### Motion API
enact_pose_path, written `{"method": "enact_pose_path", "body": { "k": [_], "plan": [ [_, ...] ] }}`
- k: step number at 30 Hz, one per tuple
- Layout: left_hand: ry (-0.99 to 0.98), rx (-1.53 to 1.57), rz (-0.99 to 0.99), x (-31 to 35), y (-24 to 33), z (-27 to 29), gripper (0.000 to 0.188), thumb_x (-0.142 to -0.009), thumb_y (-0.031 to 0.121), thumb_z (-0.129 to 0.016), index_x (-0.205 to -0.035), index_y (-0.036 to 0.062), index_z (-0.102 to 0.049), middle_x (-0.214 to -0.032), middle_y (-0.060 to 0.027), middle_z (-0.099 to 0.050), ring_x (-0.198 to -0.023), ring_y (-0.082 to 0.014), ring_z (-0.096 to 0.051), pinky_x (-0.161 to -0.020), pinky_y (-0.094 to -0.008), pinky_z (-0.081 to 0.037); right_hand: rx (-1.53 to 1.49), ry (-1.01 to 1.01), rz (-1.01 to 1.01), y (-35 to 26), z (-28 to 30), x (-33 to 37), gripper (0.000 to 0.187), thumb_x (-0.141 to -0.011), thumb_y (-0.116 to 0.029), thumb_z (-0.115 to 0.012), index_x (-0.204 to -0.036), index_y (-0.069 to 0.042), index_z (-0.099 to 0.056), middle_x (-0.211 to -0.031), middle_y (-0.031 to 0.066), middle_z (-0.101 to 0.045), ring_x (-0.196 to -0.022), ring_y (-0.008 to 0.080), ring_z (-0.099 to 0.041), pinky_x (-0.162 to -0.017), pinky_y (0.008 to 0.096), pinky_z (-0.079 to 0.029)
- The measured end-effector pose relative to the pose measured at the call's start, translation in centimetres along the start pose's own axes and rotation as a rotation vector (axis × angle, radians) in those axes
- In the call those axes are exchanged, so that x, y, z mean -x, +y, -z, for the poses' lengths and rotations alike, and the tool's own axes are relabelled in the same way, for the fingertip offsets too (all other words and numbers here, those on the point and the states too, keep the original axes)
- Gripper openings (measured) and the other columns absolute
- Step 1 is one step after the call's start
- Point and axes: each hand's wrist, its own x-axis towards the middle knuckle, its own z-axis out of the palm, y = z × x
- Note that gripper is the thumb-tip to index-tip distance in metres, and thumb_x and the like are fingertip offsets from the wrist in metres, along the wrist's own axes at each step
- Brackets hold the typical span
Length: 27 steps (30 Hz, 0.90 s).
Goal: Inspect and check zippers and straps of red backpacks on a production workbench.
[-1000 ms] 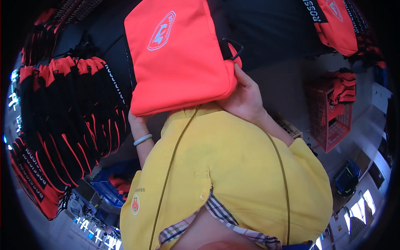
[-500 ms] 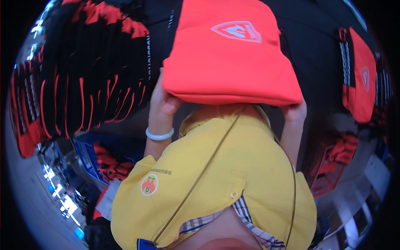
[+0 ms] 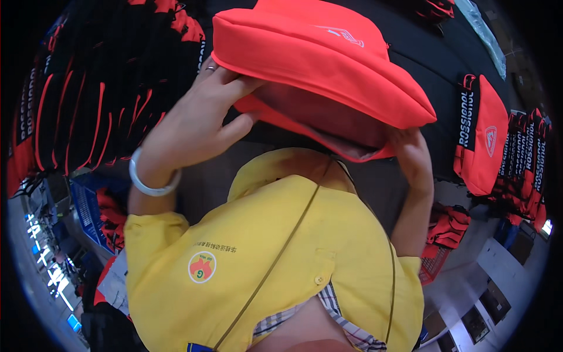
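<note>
A bright red fabric bag with a pale shield emblem is held up in front of me over the dark table. The mouth facing me gapes, showing a dull reddish lining. At the left corner, my left hand grips the upper rim, its thumb near the lower edge; a pale bangle circles that wrist. My right hand is closed on the right corner, its fingertips partly hidden by the fabric.
Black bags with red piping are packed in a row at left. Another red-and-black bag stands at right beside a stack of similar ones. A blue crate and a red crate flank me lower down. Clear plastic lies far right.
The bag has tipped, and its mouth has come open toward me. My left hand has shifted its grip up to the rim, with the forearm swinging out left.
</note>
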Motion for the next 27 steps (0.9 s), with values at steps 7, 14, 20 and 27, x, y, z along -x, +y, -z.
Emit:
{"method": "enact_pose_path", "body": {
  "k": [7,14,20,27],
  "plan": [
    [-0.518,-0.035,-0.002,-0.4,-6.2,-0.6,0.036,-0.08,0.025,-0.073,-0.111,0.0068,-0.066,-0.096,-0.0098,-0.068,-0.106,-0.0244,-0.059,-0.109,-0.0439,-0.022,1.011,-0.081,-0.112,-6.0,-0.5,-5.9,0.039,-0.079,-0.011,-0.075,-0.109,0.004,-0.056,-0.082,0.009,-0.068,-0.072,0.0128,-0.065,-0.066,0.027,-0.051],
    [0.035,0.539,0.146,-3.0,-4.6,1.2,0.031,-0.097,0.025,-0.058,-0.115,-0.0008,-0.06,-0.102,-0.0072,-0.064,-0.093,-0.0122,-0.058,-0.084,-0.025,-0.045,0.719,-0.323,0.117,-14.2,5.0,-7.1,0.047,-0.093,-0.032,-0.062,-0.124,0.004,-0.056,-0.106,0.005,-0.064,-0.097,0.0101,-0.06,-0.094,0.0272,-0.043],
    [0.281,0.993,0.202,-4.6,-3.9,-0.4,0.043,-0.1,0.035,-0.051,-0.122,-0.0005,-0.059,-0.106,-0.0024,-0.065,-0.099,-0.008,-0.059,-0.088,-0.0224,-0.045,0.886,-0.017,0.145,-13.5,2.0,-9.1,0.014,-0.093,-0.016,-0.063,-0.097,-0.003,-0.06,-0.082,-0.0089,-0.053,-0.077,-0.0004,-0.047,-0.067,0.0177,-0.038],
    [0.162,1.035,0.261,-5.7,-3.7,-0.3,0.043,-0.1,0.039,-0.051,-0.111,0.0002,-0.065,-0.096,-0.0017,-0.068,-0.085,-0.0058,-0.063,-0.079,-0.0205,-0.049,0.925,0.038,0.206,-13.5,4.4,-12.2,0.013,-0.096,-0.019,-0.06,-0.094,-0.006,-0.063,-0.08,-0.0095,-0.053,-0.072,-0.002,-0.045,-0.063,0.0164,-0.036]
  ]
}}
